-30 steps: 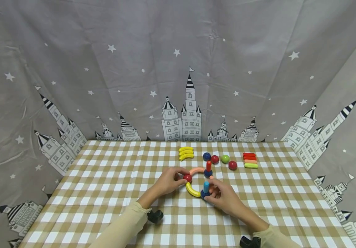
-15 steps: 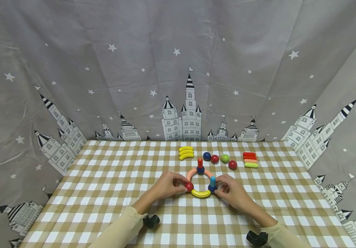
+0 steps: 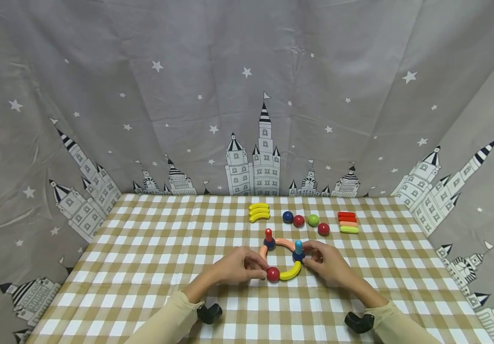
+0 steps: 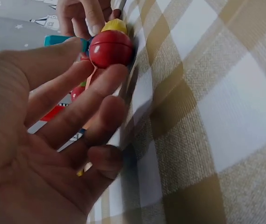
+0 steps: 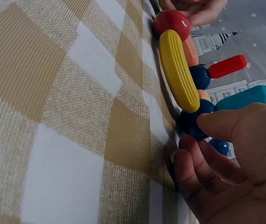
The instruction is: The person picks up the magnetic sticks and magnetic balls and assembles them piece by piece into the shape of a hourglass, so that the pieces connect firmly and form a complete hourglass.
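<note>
In the head view, a ring of toy pieces (image 3: 288, 245) lies just below and right of the frame's centre; it takes in 1 red ball (image 3: 273, 274), 1 yellow curved piece (image 3: 290, 271), 2 salmon curved pieces (image 3: 283, 242) and 2 navy balls; the right-hand navy ball (image 3: 299, 256) carries an upright blue peg (image 3: 299, 246), the upper-left navy ball (image 3: 269, 244) an upright red peg (image 3: 268, 234). The left hand (image 3: 239, 265), left of the ring, holds the red ball narrowly by thumb and fingertips, its other fingers loosely bent; the right hand (image 3: 327, 262), at the ring's right, pinches the right-hand navy ball below the blue peg; the yellow curved piece spans the 2 held balls.

Above the ring, 3 yellow pieces (image 3: 259, 212) lie in a row; to their right sit 4 loose balls (image 3: 313, 220), 1 blue, 2 red and 1 green; farther right lie 4 short bars (image 3: 347, 222), 2 red, 1 salmon and 1 lime; a brown-and-white checked cloth (image 3: 165, 248) lies beneath everything; a grey curtain (image 3: 337, 57) with castles and stars fills the upper frame.
</note>
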The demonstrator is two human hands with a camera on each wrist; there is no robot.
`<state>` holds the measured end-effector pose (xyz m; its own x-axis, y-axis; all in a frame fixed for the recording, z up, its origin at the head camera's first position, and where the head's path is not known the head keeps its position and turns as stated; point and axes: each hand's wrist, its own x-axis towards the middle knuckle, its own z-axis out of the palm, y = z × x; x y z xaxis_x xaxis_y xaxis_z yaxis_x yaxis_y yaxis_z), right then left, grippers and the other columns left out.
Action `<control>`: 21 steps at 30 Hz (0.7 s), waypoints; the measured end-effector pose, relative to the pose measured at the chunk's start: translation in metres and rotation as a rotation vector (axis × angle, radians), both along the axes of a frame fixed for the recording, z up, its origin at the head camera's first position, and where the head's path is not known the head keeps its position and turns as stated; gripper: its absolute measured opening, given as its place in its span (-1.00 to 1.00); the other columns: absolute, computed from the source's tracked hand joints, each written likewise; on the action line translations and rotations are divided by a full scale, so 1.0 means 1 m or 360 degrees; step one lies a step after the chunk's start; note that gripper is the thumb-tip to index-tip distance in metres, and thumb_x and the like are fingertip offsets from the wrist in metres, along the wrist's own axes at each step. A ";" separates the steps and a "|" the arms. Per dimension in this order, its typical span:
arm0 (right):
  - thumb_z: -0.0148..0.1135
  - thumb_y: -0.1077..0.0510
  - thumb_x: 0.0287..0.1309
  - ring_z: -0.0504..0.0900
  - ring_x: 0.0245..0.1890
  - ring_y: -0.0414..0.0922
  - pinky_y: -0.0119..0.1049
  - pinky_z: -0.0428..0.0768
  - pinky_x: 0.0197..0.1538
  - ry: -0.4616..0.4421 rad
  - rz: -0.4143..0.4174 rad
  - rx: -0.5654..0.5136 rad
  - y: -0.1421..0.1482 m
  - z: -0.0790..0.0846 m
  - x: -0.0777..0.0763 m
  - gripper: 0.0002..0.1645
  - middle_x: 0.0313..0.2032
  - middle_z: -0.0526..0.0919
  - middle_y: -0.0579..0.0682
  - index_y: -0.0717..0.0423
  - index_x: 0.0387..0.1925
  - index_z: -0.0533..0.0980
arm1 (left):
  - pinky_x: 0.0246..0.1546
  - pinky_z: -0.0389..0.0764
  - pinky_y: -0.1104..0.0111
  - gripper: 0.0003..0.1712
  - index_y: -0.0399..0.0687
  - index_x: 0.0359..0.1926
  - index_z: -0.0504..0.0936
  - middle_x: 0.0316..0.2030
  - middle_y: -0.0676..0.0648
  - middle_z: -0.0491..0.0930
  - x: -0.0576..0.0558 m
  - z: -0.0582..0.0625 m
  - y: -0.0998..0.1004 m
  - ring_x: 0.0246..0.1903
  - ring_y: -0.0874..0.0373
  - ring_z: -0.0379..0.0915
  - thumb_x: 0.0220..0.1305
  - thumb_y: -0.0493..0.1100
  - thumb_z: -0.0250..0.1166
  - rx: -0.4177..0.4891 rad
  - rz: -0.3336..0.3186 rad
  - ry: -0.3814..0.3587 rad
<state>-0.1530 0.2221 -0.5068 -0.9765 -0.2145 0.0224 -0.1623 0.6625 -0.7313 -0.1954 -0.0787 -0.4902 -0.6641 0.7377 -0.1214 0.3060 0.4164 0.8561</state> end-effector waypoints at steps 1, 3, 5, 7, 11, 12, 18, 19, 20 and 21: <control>0.39 0.24 0.27 0.53 -0.34 -0.20 -0.36 0.53 -0.24 -0.0015 0.0001 -0.0001 0.000 0.000 0.000 -0.61 -0.07 0.72 -0.06 0.01 0.12 0.60 | -0.48 0.43 0.48 -0.90 0.09 -0.17 0.80 -0.41 0.15 0.73 -0.001 0.000 0.000 -0.52 0.33 0.45 0.33 -0.07 0.44 0.0002 0.0034 0.0023; 0.40 0.22 0.27 0.54 -0.34 -0.19 -0.36 0.54 -0.23 -0.0029 0.0005 -0.0009 0.000 0.000 -0.001 -0.61 -0.05 0.72 -0.03 0.01 0.12 0.59 | -0.52 0.43 0.48 -0.92 0.09 -0.26 0.78 -0.47 0.10 0.71 -0.003 -0.002 0.001 -0.56 0.33 0.44 0.34 -0.05 0.43 0.0021 0.0123 0.0097; 0.40 0.21 0.28 0.55 -0.33 -0.19 -0.36 0.56 -0.23 -0.0040 0.0002 -0.0021 0.000 0.000 -0.001 -0.60 -0.03 0.72 0.00 0.02 0.13 0.58 | -0.55 0.42 0.47 -0.89 0.06 -0.32 0.74 -0.52 0.08 0.68 -0.007 -0.005 0.002 -0.58 0.32 0.42 0.34 -0.06 0.43 0.0057 0.0239 0.0192; 0.41 0.20 0.28 0.56 -0.33 -0.19 -0.36 0.56 -0.23 -0.0051 -0.0015 -0.0034 -0.001 0.001 -0.001 -0.59 -0.02 0.72 0.02 0.02 0.14 0.57 | -0.53 0.44 0.45 -0.86 0.02 -0.34 0.71 -0.51 0.10 0.64 -0.011 -0.008 0.003 -0.55 0.30 0.44 0.32 -0.06 0.44 0.0079 0.0364 0.0291; 0.43 0.17 0.27 0.55 -0.34 -0.19 -0.37 0.55 -0.25 -0.0069 -0.0042 -0.0064 -0.002 0.002 -0.001 -0.58 -0.04 0.72 0.02 0.04 0.13 0.56 | -0.44 0.46 0.42 -0.78 -0.07 -0.14 0.73 -0.33 0.06 0.68 -0.019 -0.013 0.008 -0.47 0.22 0.45 0.31 -0.05 0.46 0.0090 0.0517 0.0385; 0.43 0.16 0.27 0.54 -0.34 -0.19 -0.37 0.54 -0.26 -0.0071 -0.0040 -0.0071 -0.002 0.002 0.000 -0.59 -0.04 0.71 0.01 0.04 0.13 0.56 | -0.42 0.47 0.41 -0.73 -0.07 -0.06 0.74 -0.26 0.03 0.71 -0.021 -0.014 0.010 -0.46 0.22 0.45 0.32 -0.04 0.46 0.0080 0.0525 0.0403; 0.42 0.14 0.28 0.52 -0.35 -0.17 -0.37 0.52 -0.29 -0.0047 -0.0017 -0.0084 -0.003 0.001 -0.001 -0.64 -0.05 0.71 0.00 0.04 0.07 0.57 | -0.41 0.42 0.40 -0.62 0.00 0.13 0.71 -0.01 0.02 0.72 -0.032 -0.018 0.017 -0.47 0.24 0.38 0.31 -0.10 0.46 0.0023 0.0466 0.0466; 0.43 0.14 0.28 0.52 -0.36 -0.17 -0.37 0.52 -0.29 -0.0045 -0.0017 -0.0082 -0.003 0.000 -0.001 -0.65 -0.06 0.71 0.00 0.03 0.07 0.57 | -0.40 0.42 0.39 -0.63 0.01 0.12 0.72 -0.02 0.03 0.72 -0.034 -0.018 0.018 -0.47 0.23 0.38 0.31 -0.11 0.46 0.0018 0.0454 0.0458; 0.42 0.14 0.28 0.52 -0.37 -0.18 -0.37 0.52 -0.30 -0.0046 -0.0017 -0.0081 -0.003 0.000 -0.001 -0.65 -0.06 0.71 -0.01 0.03 0.06 0.57 | -0.38 0.42 0.39 -0.65 0.03 0.12 0.72 -0.03 0.06 0.71 -0.035 -0.018 0.019 -0.45 0.24 0.38 0.32 -0.11 0.45 0.0005 0.0447 0.0447; 0.42 0.14 0.28 0.52 -0.37 -0.18 -0.37 0.52 -0.31 -0.0047 -0.0017 -0.0078 -0.004 0.000 -0.001 -0.65 -0.06 0.71 -0.01 0.03 0.06 0.57 | -0.37 0.42 0.39 -0.66 0.03 0.11 0.73 -0.05 0.07 0.71 -0.036 -0.018 0.020 -0.44 0.23 0.38 0.33 -0.12 0.44 0.0004 0.0435 0.0437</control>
